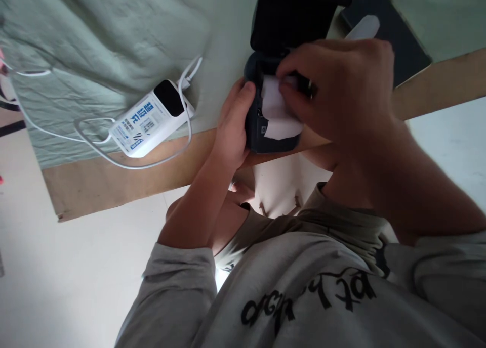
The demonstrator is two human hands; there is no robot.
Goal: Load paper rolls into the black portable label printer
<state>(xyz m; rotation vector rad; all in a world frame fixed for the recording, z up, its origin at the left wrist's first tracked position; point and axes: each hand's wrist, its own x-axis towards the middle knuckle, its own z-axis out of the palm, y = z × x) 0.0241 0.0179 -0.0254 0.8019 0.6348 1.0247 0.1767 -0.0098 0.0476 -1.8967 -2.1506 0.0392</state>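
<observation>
A small dark blue printer (253,138) sits at the table's front edge, its black lid (294,16) swung up and back. My left hand (236,118) grips its left side, thumb along the rim. White paper (276,102) lies within the printer's open body, and a ragged-edged flap of it hangs over the front. From the right, my right hand (341,85) reaches over the body and pinches the paper between thumb and fingers. That hand hides the right part of the compartment.
Left of the printer lies a white power bank (146,123) with a looped white cable (190,130). A dark flat box (404,42) and a white rounded piece (366,27) are beyond my right hand. Pale green cloth (114,29) covers the table behind its bare wooden edge (98,188).
</observation>
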